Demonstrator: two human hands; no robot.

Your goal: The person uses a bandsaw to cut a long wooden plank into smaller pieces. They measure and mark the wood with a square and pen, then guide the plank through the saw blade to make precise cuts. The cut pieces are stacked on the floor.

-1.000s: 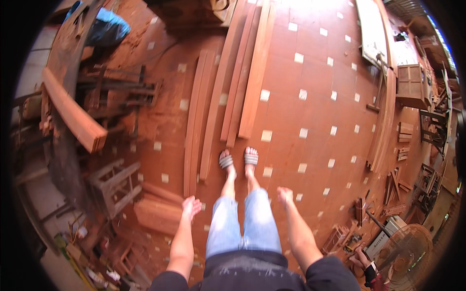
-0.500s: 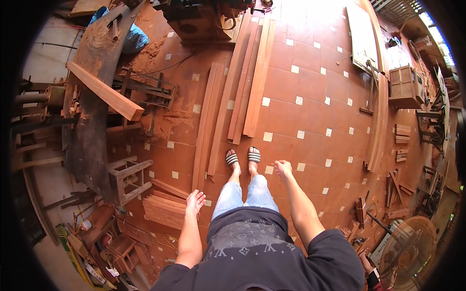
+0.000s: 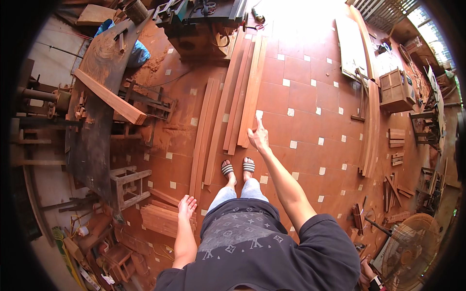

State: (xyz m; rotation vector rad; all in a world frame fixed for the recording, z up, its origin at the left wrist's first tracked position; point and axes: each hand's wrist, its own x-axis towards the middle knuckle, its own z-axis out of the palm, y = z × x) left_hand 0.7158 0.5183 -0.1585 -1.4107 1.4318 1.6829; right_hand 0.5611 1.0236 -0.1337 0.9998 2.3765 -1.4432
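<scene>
My right hand (image 3: 258, 137) is stretched forward above the floor, its index finger extended and thumb apart. It holds nothing and appears just beside the near end of a long reddish wooden board (image 3: 253, 92). Lower down on the left, my left hand (image 3: 186, 207) hangs open with nothing in it, nearest to a stack of wooden planks (image 3: 158, 220). Further long boards (image 3: 224, 104) lie side by side on the tiles, running away from my striped sandals (image 3: 248, 166). A narrow board (image 3: 199, 138) lies to their left.
A thick beam (image 3: 111, 97) rests across a dark slab table (image 3: 90, 150) on the left. A wooden stool frame (image 3: 130, 186) stands below it. A machine (image 3: 199, 34) stands ahead. More boards (image 3: 371, 128), a cabinet (image 3: 397, 89) and a fan (image 3: 410, 250) line the right, near another person's hand (image 3: 367, 270).
My right hand has swung forward and left, its index finger now stretched out. My left hand has shifted slightly left and down in view. The view has tilted a little forward.
</scene>
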